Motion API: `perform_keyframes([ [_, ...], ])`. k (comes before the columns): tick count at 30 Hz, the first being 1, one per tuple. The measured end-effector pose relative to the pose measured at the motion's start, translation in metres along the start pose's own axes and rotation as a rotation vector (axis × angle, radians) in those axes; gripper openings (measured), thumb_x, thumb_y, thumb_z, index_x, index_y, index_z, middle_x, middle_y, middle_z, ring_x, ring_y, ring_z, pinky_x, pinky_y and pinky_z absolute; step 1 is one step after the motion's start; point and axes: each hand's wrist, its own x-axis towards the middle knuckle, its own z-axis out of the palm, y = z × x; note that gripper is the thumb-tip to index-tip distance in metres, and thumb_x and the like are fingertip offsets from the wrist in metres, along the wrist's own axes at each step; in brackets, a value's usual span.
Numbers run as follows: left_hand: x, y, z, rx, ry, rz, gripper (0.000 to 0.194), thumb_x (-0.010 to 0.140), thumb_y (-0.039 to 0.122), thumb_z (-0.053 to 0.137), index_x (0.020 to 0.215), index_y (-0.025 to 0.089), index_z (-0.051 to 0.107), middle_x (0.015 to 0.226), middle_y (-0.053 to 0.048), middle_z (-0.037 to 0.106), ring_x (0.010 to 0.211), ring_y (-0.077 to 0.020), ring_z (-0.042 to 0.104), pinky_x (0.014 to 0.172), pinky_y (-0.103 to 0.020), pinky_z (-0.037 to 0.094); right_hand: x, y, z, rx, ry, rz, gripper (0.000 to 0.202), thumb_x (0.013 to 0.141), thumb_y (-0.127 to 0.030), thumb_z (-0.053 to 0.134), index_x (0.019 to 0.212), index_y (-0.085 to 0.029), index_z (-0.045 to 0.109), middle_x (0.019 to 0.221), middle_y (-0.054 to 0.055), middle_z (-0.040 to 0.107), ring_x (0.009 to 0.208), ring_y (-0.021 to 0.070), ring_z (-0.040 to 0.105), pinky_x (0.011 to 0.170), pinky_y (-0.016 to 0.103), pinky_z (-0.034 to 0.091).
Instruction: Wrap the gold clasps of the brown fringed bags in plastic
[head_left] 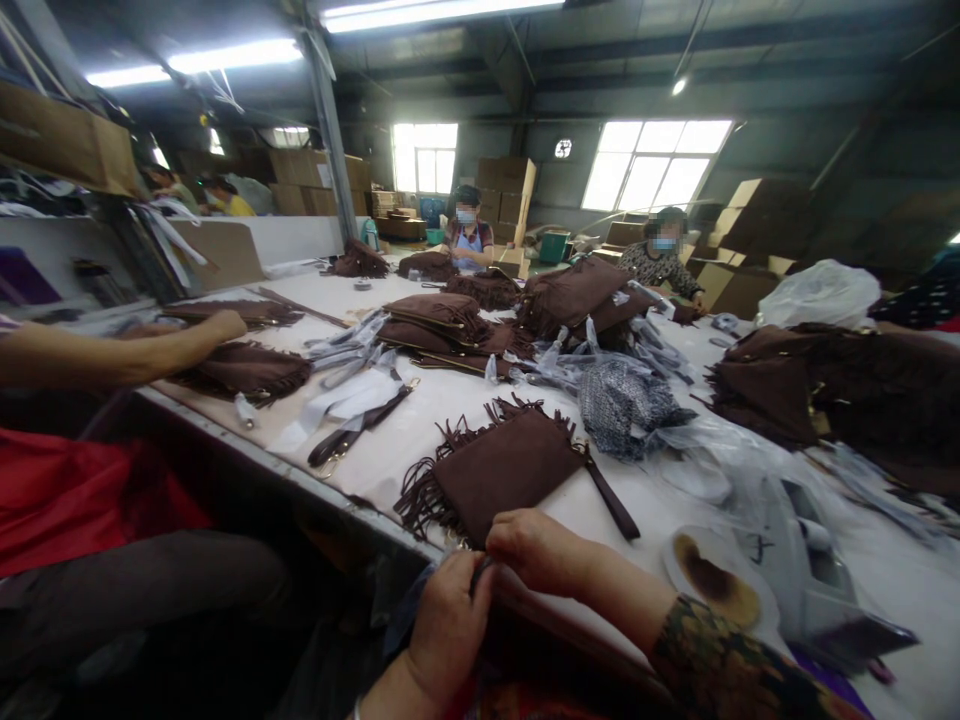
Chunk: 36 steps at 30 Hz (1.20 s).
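Note:
At the table's front edge my left hand [452, 612] is closed, with a dark strip showing between thumb and fingers. My right hand [538, 548] pinches close beside it. Both grip the top of a dark brown bag [559, 625] that hangs mostly in shadow below them; the exact part held is hidden by my fingers. Just beyond lies a brown fringed pouch [506, 465], flat on the table, with a wrist strap [611, 497] clipped at its right corner. A loose brown strap [360, 430] with metal clasps lies to the left.
Stacked fringed bags [435, 320] and clear plastic wrapping fill the table's middle. A grey tape dispenser [806, 570] and tape roll [716, 580] stand at right, near a brown bag pile [847, 385]. A co-worker's arm [150, 350] reaches over bags at left; two people work across.

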Motion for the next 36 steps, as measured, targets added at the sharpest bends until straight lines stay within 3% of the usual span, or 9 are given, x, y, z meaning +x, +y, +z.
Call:
perform_keyframes([
  [9,0.008,0.006,-0.002,0.06,-0.154,-0.095,0.034,0.097,0.032,0.032,0.079,0.02,0.058,0.084,-0.012,0.066,0.081,-0.025,0.061,0.076,-0.037,0.042,-0.012,-0.011,0.01,-0.276,0.123,0.016,0.009,0.085,-0.025,0.061,0.08,-0.017,0.059,0.08,0.005,0.063,0.07,0.017,0.052,0.062,0.031,0.035],
  [13,0.014,0.01,-0.005,-0.377,-0.261,-0.268,0.04,0.095,0.05,0.038,0.073,0.02,0.052,0.069,-0.003,0.055,0.062,-0.0165,0.05,0.059,-0.029,0.038,-0.017,-0.011,0.015,-0.293,0.274,-0.021,0.015,0.089,-0.029,0.06,0.078,-0.019,0.057,0.078,0.004,0.062,0.071,0.0177,0.051,0.063,0.032,0.036],
  [15,0.016,0.011,-0.008,-0.706,-0.395,-0.465,0.044,0.088,0.064,0.048,0.078,0.021,0.049,0.062,0.004,0.044,0.047,-0.0095,0.034,0.045,-0.023,0.026,-0.019,-0.01,0.017,-0.28,0.336,-0.041,0.017,0.091,-0.031,0.057,0.079,-0.02,0.056,0.078,0.004,0.061,0.072,0.0184,0.05,0.064,0.032,0.037],
  [18,0.018,0.014,-0.011,-1.058,-0.525,-0.668,0.053,0.076,0.07,0.062,0.085,0.021,0.046,0.061,0.01,0.035,0.043,-0.0038,0.018,0.04,-0.018,0.011,-0.023,-0.01,0.018,-0.26,0.374,-0.065,0.018,0.094,-0.032,0.053,0.082,-0.02,0.056,0.079,0.005,0.061,0.073,0.019,0.05,0.066,0.033,0.038],
  [24,0.017,0.021,-0.005,-1.112,-0.443,-0.773,0.053,0.07,0.065,0.068,0.084,0.021,0.044,0.06,0.011,0.034,0.042,-0.0021,0.02,0.039,-0.016,0.008,-0.037,-0.017,0.023,-0.217,0.348,-0.062,0.015,0.094,-0.031,0.053,0.09,-0.019,0.061,0.084,0.007,0.065,0.077,0.02,0.054,0.07,0.034,0.041],
  [27,0.016,0.022,-0.004,-0.995,-0.407,-0.717,0.053,0.07,0.069,0.065,0.083,0.021,0.044,0.058,0.011,0.035,0.041,-0.0024,0.021,0.039,-0.016,0.008,-0.043,-0.01,0.029,0.119,0.462,0.183,0.016,0.096,-0.03,0.05,0.096,-0.02,0.062,0.088,0.007,0.067,0.081,0.0195,0.06,0.072,0.033,0.046],
  [32,0.015,0.024,-0.007,-0.894,-0.385,-0.616,0.058,0.068,0.076,0.062,0.079,0.022,0.045,0.053,0.012,0.03,0.04,-0.003,0.017,0.037,-0.017,0.01,-0.03,0.023,0.017,1.055,0.611,1.13,0.029,0.094,-0.047,0.05,0.096,-0.018,0.053,0.081,0.005,0.064,0.055,0.0166,0.063,0.044,0.025,0.042],
  [34,0.012,0.024,-0.008,-0.877,-0.387,-0.585,0.06,0.068,0.079,0.062,0.079,0.022,0.046,0.053,0.012,0.029,0.04,-0.0033,0.017,0.037,-0.017,0.011,-0.02,0.036,0.008,1.303,0.679,1.272,0.031,0.092,-0.049,0.054,0.097,-0.018,0.05,0.079,0.004,0.062,0.05,0.0162,0.062,0.039,0.023,0.038],
  [36,0.009,0.021,-0.009,-0.847,-0.393,-0.564,0.062,0.067,0.081,0.062,0.077,0.021,0.048,0.052,0.012,0.028,0.04,-0.0037,0.017,0.037,-0.018,0.013,-0.009,0.044,0.001,1.521,0.779,1.283,0.033,0.09,-0.05,0.058,0.098,-0.019,0.05,0.072,0.002,0.061,0.045,0.0141,0.058,0.036,0.019,0.034],
])
